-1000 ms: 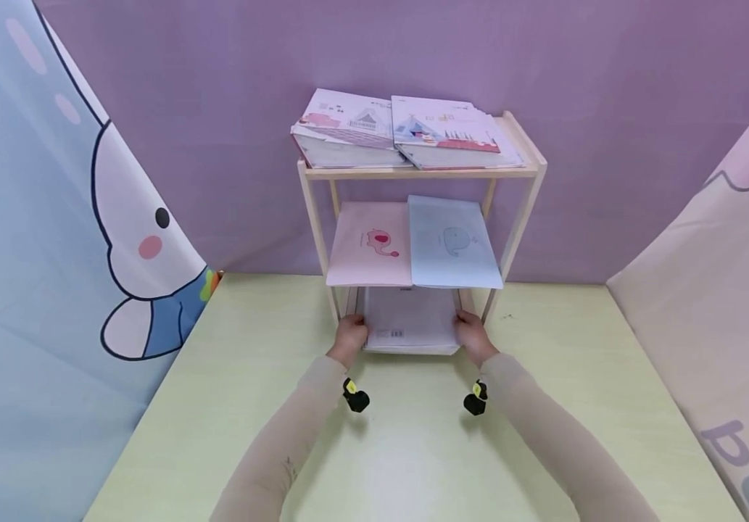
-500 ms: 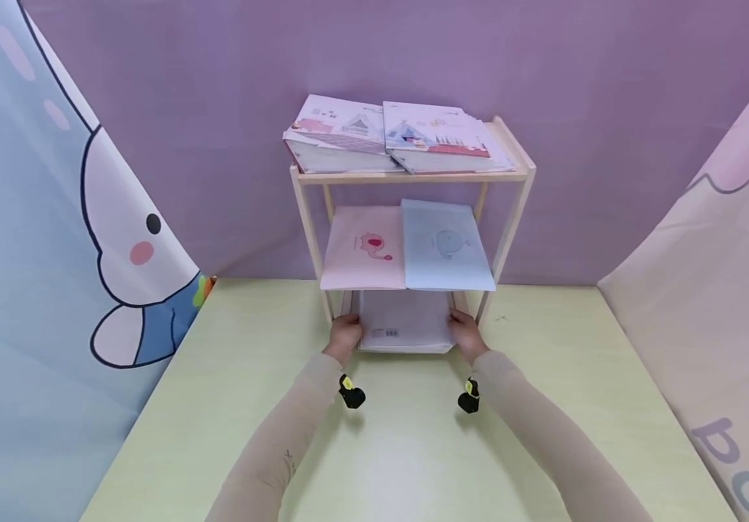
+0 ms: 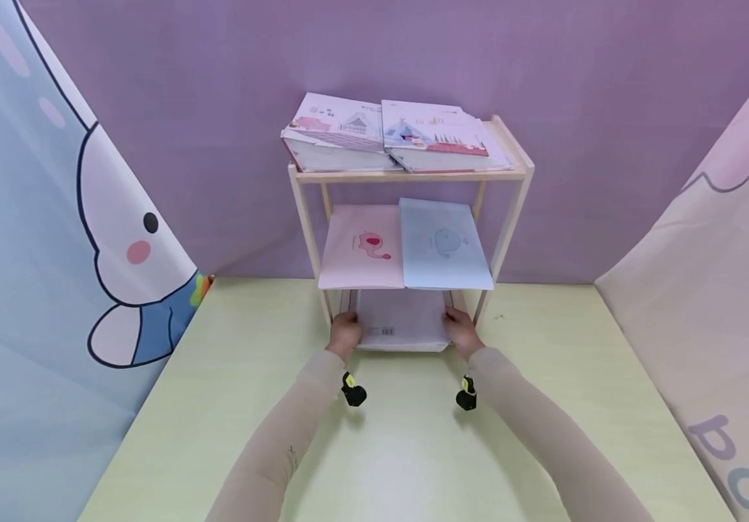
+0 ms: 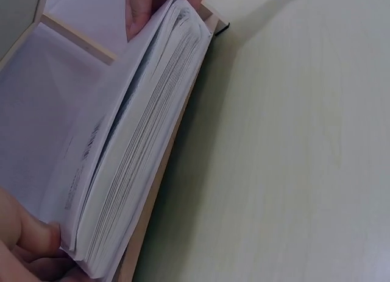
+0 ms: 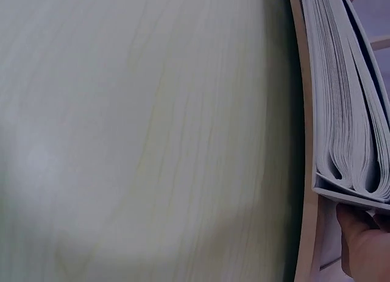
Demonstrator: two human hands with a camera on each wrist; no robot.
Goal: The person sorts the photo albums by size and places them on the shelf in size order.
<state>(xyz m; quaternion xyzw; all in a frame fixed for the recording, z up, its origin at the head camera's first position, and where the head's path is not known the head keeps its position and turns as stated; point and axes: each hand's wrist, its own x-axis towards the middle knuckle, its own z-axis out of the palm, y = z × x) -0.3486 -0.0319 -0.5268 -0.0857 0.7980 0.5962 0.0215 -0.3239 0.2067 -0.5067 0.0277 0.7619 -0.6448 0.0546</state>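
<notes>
A thick whitish book [image 3: 402, 319], with a barcode on its cover, lies on the bottom level of a small wooden shelf [image 3: 314, 225]. My left hand [image 3: 345, 333] grips its left edge, thumb on the cover as the left wrist view shows. At the opposite edge, my right hand [image 3: 462, 333] holds the book; in the right wrist view, fingers of the right hand [image 5: 368, 248] press against that end. Bundled pages [image 4: 140, 142] show along the front side. The back of the book is hidden under the middle level.
A pink booklet [image 3: 364, 254] and a light-blue booklet [image 3: 446, 246] cover the middle level. Two piles of illustrated books [image 3: 338, 119] lie on top. The shelf stands on a pale green table [image 3: 387, 449], before a purple backdrop [image 3: 217, 145], with printed cloths either side.
The head view has shifted slightly. My right hand and the book's right edge have edged a little left relative to the shelf; both hands keep their hold.
</notes>
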